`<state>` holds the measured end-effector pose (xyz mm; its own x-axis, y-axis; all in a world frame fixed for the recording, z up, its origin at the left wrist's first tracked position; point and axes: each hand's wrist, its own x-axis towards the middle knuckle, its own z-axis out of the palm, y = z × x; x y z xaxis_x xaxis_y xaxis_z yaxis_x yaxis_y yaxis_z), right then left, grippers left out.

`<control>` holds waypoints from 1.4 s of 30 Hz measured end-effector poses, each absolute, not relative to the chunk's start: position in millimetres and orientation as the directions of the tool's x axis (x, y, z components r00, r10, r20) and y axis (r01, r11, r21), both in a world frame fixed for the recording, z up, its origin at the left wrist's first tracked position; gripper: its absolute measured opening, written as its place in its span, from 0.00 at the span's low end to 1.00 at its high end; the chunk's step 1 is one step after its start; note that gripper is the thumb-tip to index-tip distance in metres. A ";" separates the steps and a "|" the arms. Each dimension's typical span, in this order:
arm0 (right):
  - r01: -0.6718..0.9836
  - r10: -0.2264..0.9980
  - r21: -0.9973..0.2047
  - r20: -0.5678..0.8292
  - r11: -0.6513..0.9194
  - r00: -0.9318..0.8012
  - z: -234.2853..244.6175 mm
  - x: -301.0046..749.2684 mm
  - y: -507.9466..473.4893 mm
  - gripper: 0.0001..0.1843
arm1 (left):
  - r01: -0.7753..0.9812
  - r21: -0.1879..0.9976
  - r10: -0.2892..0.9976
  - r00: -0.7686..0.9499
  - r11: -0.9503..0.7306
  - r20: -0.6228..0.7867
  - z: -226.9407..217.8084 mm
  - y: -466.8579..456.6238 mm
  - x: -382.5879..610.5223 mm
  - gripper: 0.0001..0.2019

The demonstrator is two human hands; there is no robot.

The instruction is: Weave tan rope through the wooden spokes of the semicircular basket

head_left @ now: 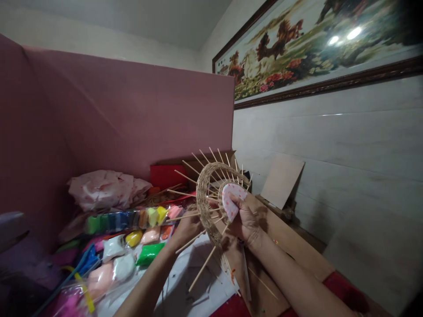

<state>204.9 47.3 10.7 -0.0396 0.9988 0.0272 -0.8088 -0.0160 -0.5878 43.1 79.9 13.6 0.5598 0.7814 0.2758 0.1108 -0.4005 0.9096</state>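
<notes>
A half-round woven twine piece [205, 207] with thin wooden sticks fanning outward is held up in front of me. At its centre is a white disc with orange dots [229, 203]. My right hand [246, 218] is closed on that dotted centre, thumb on its face and the other fingers behind. On the other side, my left hand [191, 224] grips the twine band's outer edge from behind. Its fingers pass behind the band and are mostly hidden. Several loose sticks [262, 282] and strands lie below the woven piece.
Colourful clay packets [150, 254] and a strip of small coloured packs [122, 221] cover the left side. Behind them sits a crumpled pink dotted cloth [107, 190]. A pale board [282, 180] leans on the right wall, near a long brown board [297, 240].
</notes>
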 end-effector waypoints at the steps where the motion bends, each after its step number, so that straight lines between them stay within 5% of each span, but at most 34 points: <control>1: -0.813 0.998 -0.582 0.025 -0.029 -0.054 11.3 203.2 46.9 0.17 | 0.103 0.906 0.770 0.572 -0.410 0.283 12.3 77.8 45.7 0.10; 5: -0.846 0.997 -0.531 0.037 -0.040 -0.071 11.6 201.9 47.7 0.14 | 0.101 0.930 0.789 0.567 -0.353 0.238 9.3 77.3 47.5 0.11; 10: -0.869 0.992 -0.479 0.047 0.124 0.116 9.4 221.2 54.9 0.14 | 0.080 0.969 0.777 0.614 -0.235 0.137 14.1 86.7 26.9 0.14; 15: -0.852 0.962 -0.448 0.090 0.272 0.259 7.2 242.7 63.8 0.12 | 0.073 0.996 0.794 0.602 0.056 -0.089 12.4 84.0 -4.3 0.16; 21: -0.825 0.918 -0.409 0.107 0.391 0.382 6.7 252.2 69.2 0.11 | -0.036 0.972 0.718 0.681 0.232 -0.146 -1.7 72.4 -31.2 0.13; 33: -0.756 0.808 -0.349 0.006 0.554 0.590 5.6 274.6 77.0 0.03 | 0.024 0.975 0.668 0.725 0.221 -0.169 3.4 73.3 -55.7 0.07; 42: -0.734 0.781 -0.359 -0.021 0.576 0.624 4.5 282.0 77.1 0.05 | -0.072 0.991 0.819 0.571 0.115 -0.054 10.4 80.6 -86.6 0.06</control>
<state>282.0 77.1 4.5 0.6236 0.7815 -0.0209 -0.7341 0.5762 -0.3594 -86.6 80.6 10.4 0.5711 0.8191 -0.0536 -0.0717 0.1148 0.9908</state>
